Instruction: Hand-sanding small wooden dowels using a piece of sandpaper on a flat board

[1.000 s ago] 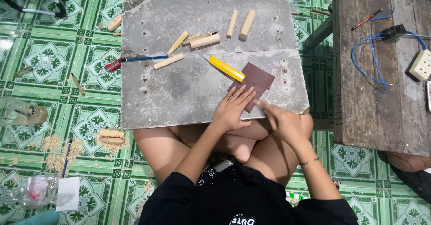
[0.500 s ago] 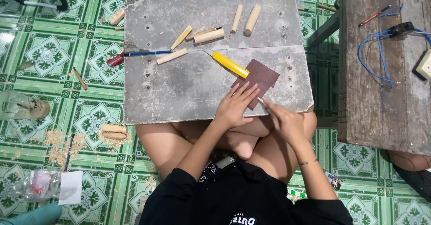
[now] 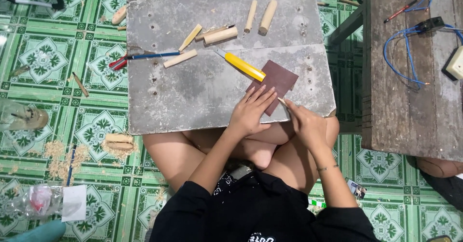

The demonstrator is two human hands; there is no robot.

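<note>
A brown sheet of sandpaper (image 3: 276, 80) lies on the near right part of a grey board (image 3: 193, 92) resting over my lap. My left hand (image 3: 251, 112) presses flat on the sandpaper's near corner, fingers spread. My right hand (image 3: 305, 122) pinches a thin pale wooden stick (image 3: 282, 102) whose tip touches the sandpaper's right edge. A yellow utility knife (image 3: 241, 65) lies just beyond the sandpaper, its blade pointing up-left.
Several whittled wooden pieces (image 3: 219, 35) and a blue-handled tool with red grips (image 3: 140, 57) lie on the board's far half. Wood shavings (image 3: 58, 157) litter the green tiled floor at left. A dark wooden bench (image 3: 410, 116) with blue wires (image 3: 400, 54) stands at right.
My right hand has slid the stick forward and left onto the sandpaper edge. The left hand stays pressed on the sheet. The view has shifted slightly.
</note>
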